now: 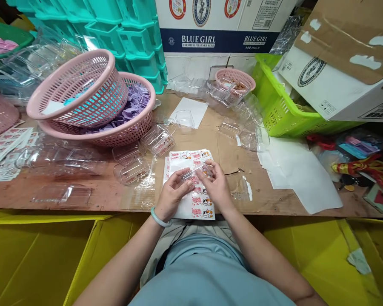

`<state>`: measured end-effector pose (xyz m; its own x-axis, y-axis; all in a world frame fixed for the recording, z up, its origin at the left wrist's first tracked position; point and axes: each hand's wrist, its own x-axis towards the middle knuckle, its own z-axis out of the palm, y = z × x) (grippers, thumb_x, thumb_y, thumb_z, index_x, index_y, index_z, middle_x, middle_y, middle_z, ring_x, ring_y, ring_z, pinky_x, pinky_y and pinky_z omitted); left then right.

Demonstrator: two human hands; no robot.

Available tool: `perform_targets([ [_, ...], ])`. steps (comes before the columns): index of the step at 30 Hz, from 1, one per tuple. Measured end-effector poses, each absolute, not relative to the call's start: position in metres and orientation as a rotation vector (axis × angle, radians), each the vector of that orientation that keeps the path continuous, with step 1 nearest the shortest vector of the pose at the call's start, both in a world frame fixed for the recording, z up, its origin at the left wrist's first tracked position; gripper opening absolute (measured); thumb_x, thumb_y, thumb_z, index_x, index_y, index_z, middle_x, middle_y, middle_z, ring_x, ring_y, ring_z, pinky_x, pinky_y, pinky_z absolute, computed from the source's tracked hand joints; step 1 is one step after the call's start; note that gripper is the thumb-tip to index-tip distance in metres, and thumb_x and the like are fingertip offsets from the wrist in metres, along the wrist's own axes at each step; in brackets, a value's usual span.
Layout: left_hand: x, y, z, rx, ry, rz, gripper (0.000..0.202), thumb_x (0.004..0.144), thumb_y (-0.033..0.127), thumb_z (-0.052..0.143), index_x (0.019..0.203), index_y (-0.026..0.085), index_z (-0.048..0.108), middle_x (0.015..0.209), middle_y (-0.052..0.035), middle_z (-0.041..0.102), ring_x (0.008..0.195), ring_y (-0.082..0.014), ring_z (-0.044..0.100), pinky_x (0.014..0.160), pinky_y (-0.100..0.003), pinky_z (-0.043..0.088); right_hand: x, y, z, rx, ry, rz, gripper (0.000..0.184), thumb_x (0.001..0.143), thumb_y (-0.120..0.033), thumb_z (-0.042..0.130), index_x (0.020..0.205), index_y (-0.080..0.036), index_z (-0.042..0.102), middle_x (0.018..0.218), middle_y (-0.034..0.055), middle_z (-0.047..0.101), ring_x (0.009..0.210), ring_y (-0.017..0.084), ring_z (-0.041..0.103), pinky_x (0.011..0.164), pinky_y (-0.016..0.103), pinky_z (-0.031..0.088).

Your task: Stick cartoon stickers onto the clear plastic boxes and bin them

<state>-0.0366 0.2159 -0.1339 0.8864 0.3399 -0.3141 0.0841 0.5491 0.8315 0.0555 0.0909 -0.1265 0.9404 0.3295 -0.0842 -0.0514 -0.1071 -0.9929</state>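
A small clear plastic box [191,173] is held between my two hands, over a stack of sticker sheets [196,204] printed with pink lettering and cartoon cats. My left hand [175,191] grips the box's left end between thumb and fingers. On the other end, my right hand [217,185] is closed, its fingers at the far edge and its thumb on top. Left of the sheets lie several more clear plastic boxes [158,140], some with printed stickers showing through. A clear lid-like piece [184,119] rests on a white paper further back.
Two stacked pink baskets [140,123] with purple and blue pieces stand at the left. Teal bins [137,42] and a white carton [217,42] line the back. A green crate [281,102] and white papers [300,174] are on the right. Clear packaging [60,159] lies at left.
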Motion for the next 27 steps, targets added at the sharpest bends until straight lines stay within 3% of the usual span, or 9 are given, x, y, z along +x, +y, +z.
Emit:
perform_targets([
  [2,-0.037,0.216,-0.131,0.954,0.476,0.138,0.049,0.070,0.032,0.079,0.115,0.024,0.063,0.116,-0.0054,0.062,0.107,-0.0217,0.060,0.094,-0.041,0.052,0.062,0.089,-0.121,-1.586,-0.197,0.315,0.037,0.079,-0.050,0.066,0.101,-0.020,0.066,0.097,0.0066,0.069,0.088,0.018,0.064,0.072,0.027,0.052],
  [5,-0.039,0.215,-0.124,0.965,0.460,0.172,0.047,0.073,0.032,0.078,0.116,0.023,0.062,0.121,-0.0066,0.060,0.108,-0.0226,0.060,0.096,-0.041,0.051,0.065,0.084,-0.108,-1.523,-0.180,0.416,0.041,0.081,-0.053,0.063,0.108,-0.021,0.067,0.102,0.0077,0.071,0.091,0.019,0.065,0.069,0.027,0.053],
  [8,-0.048,0.219,-0.115,1.044,0.382,0.240,0.044,0.077,0.031,0.074,0.117,0.023,0.060,0.128,-0.0079,0.058,0.116,-0.0251,0.057,0.099,-0.039,0.047,0.056,0.088,-0.098,-1.538,-0.316,0.513,0.053,0.072,-0.043,0.077,0.120,-0.027,0.062,0.122,0.0057,0.065,0.108,0.021,0.062,0.081,0.029,0.054],
  [10,-0.058,0.229,-0.109,1.126,0.324,0.293,0.043,0.078,0.030,0.073,0.118,0.023,0.059,0.128,-0.0089,0.059,0.119,-0.0259,0.055,0.102,-0.039,0.045,0.049,0.100,-0.096,-1.514,-0.430,0.548,0.052,0.073,-0.039,0.077,0.122,-0.028,0.062,0.127,0.0042,0.063,0.114,0.021,0.060,0.088,0.030,0.053],
  [14,-0.077,0.269,-0.100,1.429,0.307,0.516,0.042,0.078,0.028,0.072,0.118,0.022,0.060,0.130,-0.0101,0.057,0.123,-0.0266,0.052,0.106,-0.039,0.041,0.046,0.143,-0.097,-1.456,-0.674,0.554,0.039,0.089,-0.041,0.059,0.126,-0.029,0.061,0.130,0.0033,0.063,0.123,0.020,0.056,0.106,0.037,0.043],
  [18,-0.076,0.323,-0.109,1.875,0.519,1.054,0.047,0.081,0.027,0.068,0.126,0.022,0.054,0.139,-0.0105,0.047,0.134,-0.0261,0.040,0.116,-0.042,0.027,0.044,0.180,-0.099,-1.614,-0.994,0.288,0.042,0.096,-0.034,0.048,0.138,-0.027,0.050,0.144,0.0065,0.050,0.137,0.021,0.042,0.116,0.044,0.031],
  [22,-0.062,0.360,-0.129,2.315,0.629,1.172,0.056,0.085,0.032,0.063,0.137,0.018,0.045,0.142,-0.0169,0.043,0.134,-0.0302,0.038,0.113,-0.050,0.029,0.032,0.178,-0.112,-1.700,-1.313,0.075,0.046,0.095,-0.025,0.049,0.140,-0.022,0.044,0.141,0.0122,0.052,0.132,0.023,0.047,0.110,0.045,0.040],
  [27,-0.050,0.347,-0.124,2.518,0.662,1.340,0.064,0.080,0.032,0.070,0.138,0.018,0.045,0.144,-0.0197,0.041,0.135,-0.0367,0.034,0.112,-0.057,0.026,0.069,0.163,-0.124,-1.910,-1.286,-0.127,0.041,0.092,-0.019,0.052,0.132,-0.023,0.051,0.119,0.0102,0.064,0.112,0.025,0.057,0.096,0.045,0.050],
])
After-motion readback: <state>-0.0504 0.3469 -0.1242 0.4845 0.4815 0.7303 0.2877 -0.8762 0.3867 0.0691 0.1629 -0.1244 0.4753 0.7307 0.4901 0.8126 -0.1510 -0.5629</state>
